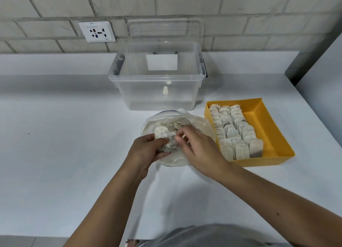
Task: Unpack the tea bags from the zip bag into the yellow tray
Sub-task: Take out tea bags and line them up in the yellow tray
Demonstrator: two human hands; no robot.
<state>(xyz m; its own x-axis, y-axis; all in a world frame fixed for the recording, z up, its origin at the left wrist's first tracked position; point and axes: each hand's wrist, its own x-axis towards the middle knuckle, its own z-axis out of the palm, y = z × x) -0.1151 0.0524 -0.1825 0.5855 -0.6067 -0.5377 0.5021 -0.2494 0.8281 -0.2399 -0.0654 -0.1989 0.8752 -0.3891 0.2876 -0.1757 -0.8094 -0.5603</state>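
A clear zip bag (pixel 201 125) lies open on the white counter, with loose tea bags (pixel 174 125) inside it. My left hand (pixel 146 150) grips a small bunch of tea bags (pixel 162 134) over the bag. My right hand (pixel 196 147) reaches into the same bunch, its fingers curled and pinching at the tea bags; its motion blurs the fingertips. To the right sits the yellow tray (pixel 266 124), its left part filled with rows of upright tea bags (pixel 235 130) and its right strip bare.
A clear plastic storage box (pixel 157 84) stands open behind the zip bag, its lid leaning on the brick wall. A wall socket (pixel 97 32) is at the back left. A grey edge (pixel 312 49) bounds the counter at the right.
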